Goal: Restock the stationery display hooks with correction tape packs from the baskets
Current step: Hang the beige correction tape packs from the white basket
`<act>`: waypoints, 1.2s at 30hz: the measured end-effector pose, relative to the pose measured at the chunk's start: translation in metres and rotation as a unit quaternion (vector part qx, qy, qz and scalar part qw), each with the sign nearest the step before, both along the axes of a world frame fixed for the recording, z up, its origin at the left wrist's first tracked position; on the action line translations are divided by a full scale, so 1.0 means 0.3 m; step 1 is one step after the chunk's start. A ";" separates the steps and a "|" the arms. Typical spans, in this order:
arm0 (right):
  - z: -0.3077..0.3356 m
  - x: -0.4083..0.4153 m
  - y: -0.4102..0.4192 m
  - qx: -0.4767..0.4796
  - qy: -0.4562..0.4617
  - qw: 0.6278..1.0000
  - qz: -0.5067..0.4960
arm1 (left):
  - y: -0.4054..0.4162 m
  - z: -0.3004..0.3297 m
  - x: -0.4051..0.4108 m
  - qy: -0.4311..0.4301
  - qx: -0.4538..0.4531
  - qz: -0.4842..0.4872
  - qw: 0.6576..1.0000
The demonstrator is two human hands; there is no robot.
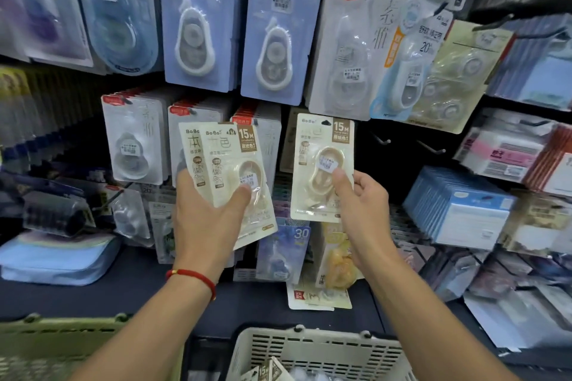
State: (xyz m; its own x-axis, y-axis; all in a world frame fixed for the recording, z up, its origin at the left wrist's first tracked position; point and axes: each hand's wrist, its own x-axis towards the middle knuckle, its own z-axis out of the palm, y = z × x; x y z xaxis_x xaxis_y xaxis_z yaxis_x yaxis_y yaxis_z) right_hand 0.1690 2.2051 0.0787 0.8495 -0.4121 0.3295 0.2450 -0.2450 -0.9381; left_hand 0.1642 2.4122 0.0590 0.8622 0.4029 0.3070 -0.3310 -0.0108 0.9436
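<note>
While the left hand (205, 213) grips fanned beige packs (229, 170), the right hand (360, 204) pinches one pack (322, 164). White basket (309, 346) at 6 o'clock.

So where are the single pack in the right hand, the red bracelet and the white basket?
single pack (322, 145): head view, upper card.
red bracelet (198, 277): head view, cord on left wrist.
white basket (297, 349): head view, slotted wall.

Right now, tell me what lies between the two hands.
Head view: between the left hand and right hand, no held pack; behind the gap hang a blue "30" pack and a yellow pack.
</note>
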 end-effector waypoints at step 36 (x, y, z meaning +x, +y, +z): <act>0.030 0.007 -0.025 0.003 0.012 0.997 0.074 | -0.041 -0.070 -0.011 0.022 -0.027 -0.112 0.993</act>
